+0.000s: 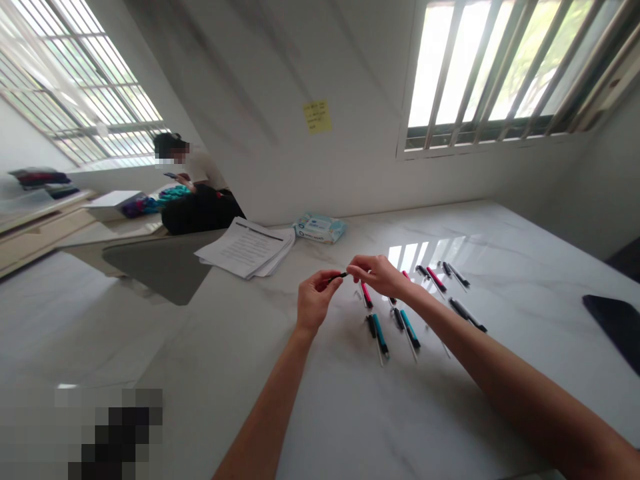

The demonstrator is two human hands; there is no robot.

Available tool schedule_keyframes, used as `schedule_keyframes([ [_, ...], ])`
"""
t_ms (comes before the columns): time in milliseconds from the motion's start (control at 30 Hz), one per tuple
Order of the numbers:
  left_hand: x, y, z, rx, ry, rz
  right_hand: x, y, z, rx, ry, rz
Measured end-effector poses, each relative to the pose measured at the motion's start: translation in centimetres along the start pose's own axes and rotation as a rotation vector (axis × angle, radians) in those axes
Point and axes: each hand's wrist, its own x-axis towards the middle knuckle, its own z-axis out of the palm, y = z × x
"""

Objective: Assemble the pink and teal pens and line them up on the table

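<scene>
Above the tabletop, my left hand (315,298) pinches a short black pen part (341,275) between thumb and fingertips. My right hand (377,275) is closed at the other end of that part; its fingertips hide whatever small piece may be there. Just below my right hand lie a red pen barrel (367,295) and, nearer to me, a teal barrel (380,332) beside a black piece (371,326). Another teal barrel (410,328) has a white refill next to it. My right forearm covers some of the laid-out pieces.
More pen parts lie to the right, among them a red barrel (437,279) and a grey one (467,315). At the back are a wipes packet (320,228) and printed papers (247,247). A dark flat object (613,330) rests far right. Another person (200,177) sits beyond.
</scene>
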Motion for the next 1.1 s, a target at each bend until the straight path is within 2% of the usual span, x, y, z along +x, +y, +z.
schedule_keyframes([
  [100,0.0,0.0,-0.1,-0.006,0.001,-0.009,0.1,0.3,-0.1,0.086,-0.02,-0.022],
  [767,-0.3,0.2,0.0,0.028,-0.046,0.0,0.0,0.3,-0.4,-0.06,-0.019,-0.001],
  [900,-0.4,0.8,0.1,-0.017,-0.013,-0.045,-0.1,0.4,-0.5,-0.008,-0.052,-0.038],
  [1000,-0.7,1.1,0.4,-0.165,-0.001,-0.122,-0.2,0.5,0.1,-0.027,-0.044,-0.027],
  [1100,-0.9,1.3,0.6,-0.304,-0.002,-0.225,-0.1,0.6,0.5,-0.002,-0.103,-0.027],
])
